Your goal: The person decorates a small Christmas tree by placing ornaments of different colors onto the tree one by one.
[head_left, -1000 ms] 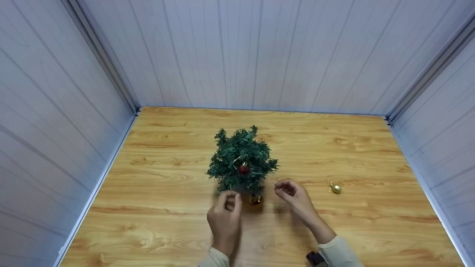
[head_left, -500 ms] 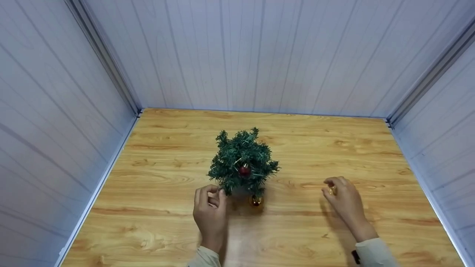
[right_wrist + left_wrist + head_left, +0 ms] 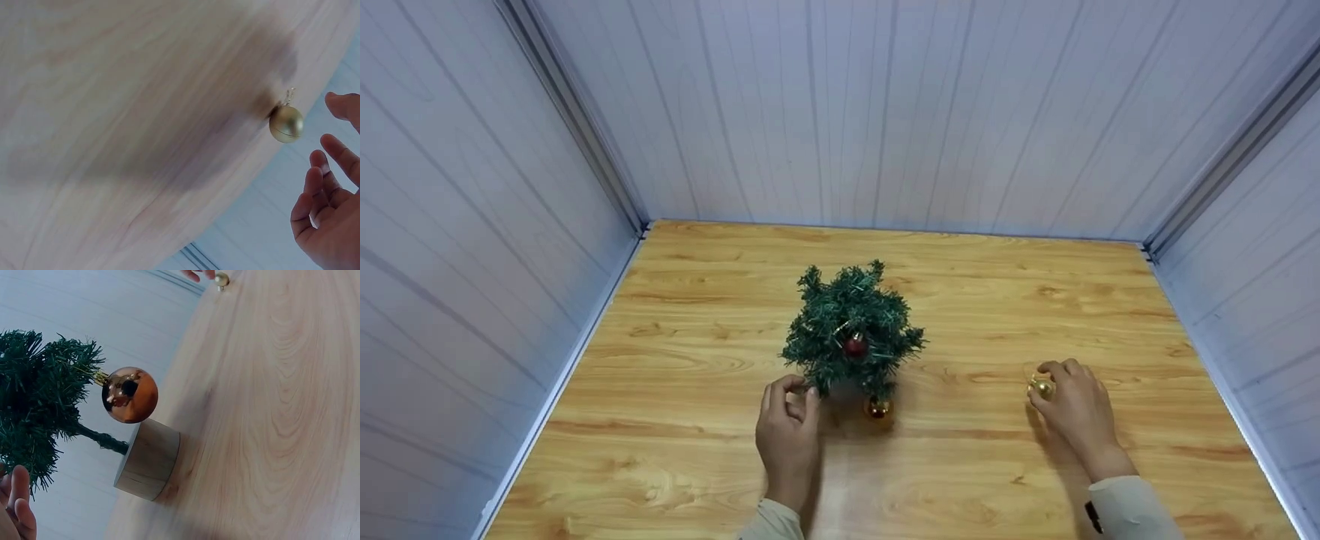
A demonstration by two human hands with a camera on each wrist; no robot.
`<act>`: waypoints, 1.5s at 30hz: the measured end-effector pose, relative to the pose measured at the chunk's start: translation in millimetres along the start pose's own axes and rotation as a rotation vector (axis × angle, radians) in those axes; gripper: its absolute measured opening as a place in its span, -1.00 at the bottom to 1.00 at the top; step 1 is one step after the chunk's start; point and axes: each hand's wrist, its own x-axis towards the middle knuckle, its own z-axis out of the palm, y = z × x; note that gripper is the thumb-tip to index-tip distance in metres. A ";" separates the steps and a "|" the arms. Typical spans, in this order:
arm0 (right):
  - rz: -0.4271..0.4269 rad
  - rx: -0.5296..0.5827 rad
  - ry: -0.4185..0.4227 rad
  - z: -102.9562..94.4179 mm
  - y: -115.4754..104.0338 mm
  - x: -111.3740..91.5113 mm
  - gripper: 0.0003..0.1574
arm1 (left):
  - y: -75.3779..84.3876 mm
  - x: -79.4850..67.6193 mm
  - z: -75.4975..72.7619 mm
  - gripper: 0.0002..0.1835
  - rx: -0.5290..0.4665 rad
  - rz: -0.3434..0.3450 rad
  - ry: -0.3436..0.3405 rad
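A small green Christmas tree (image 3: 851, 311) stands on a round wooden base (image 3: 151, 460). On its front hangs a red bauble (image 3: 855, 346), and from a low branch a shiny copper-gold bauble (image 3: 130, 395). Beside the lower left branches is my left hand (image 3: 787, 435), its fingers loosely bent with nothing seen in them. Off to the right, a matte gold bauble (image 3: 286, 124) with a thin loop lies on the table. My right hand (image 3: 1078, 409) hovers around it, and the right wrist view shows thumb and fingers spread apart from the bauble.
The wood-grain table (image 3: 682, 300) is enclosed by pale panel walls (image 3: 847, 112) at the back and both sides. A dark band shows at the right sleeve (image 3: 1132, 510).
My right hand has moved right, from beside the tree to the gold bauble. My left hand has shifted slightly left, away from the copper-gold bauble. The tree stays in place.
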 end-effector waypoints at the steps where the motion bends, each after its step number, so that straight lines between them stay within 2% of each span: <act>1: 0.000 -0.006 -0.006 0.8 0.8 0.3 -0.56 | 0.1 -0.2 0.0 -0.80 0.002 0.001 0.000; 12: 0.028 -0.067 -0.021 10.7 9.3 -1.1 -0.58 | 0.7 -2.4 0.5 -0.84 0.017 0.013 -0.010; 22: 0.058 -0.044 -0.052 11.4 11.3 -0.4 -0.65 | 2.4 -2.5 1.0 -0.85 -0.007 0.003 -0.011; 32: 0.084 -0.031 -0.026 13.6 9.9 -3.6 -0.70 | 2.3 -0.9 0.4 -0.84 -0.007 -0.024 -0.018; 45: 0.105 -0.004 0.013 12.5 4.8 -6.3 -0.68 | 2.9 -0.5 0.9 -0.85 0.012 -0.015 -0.011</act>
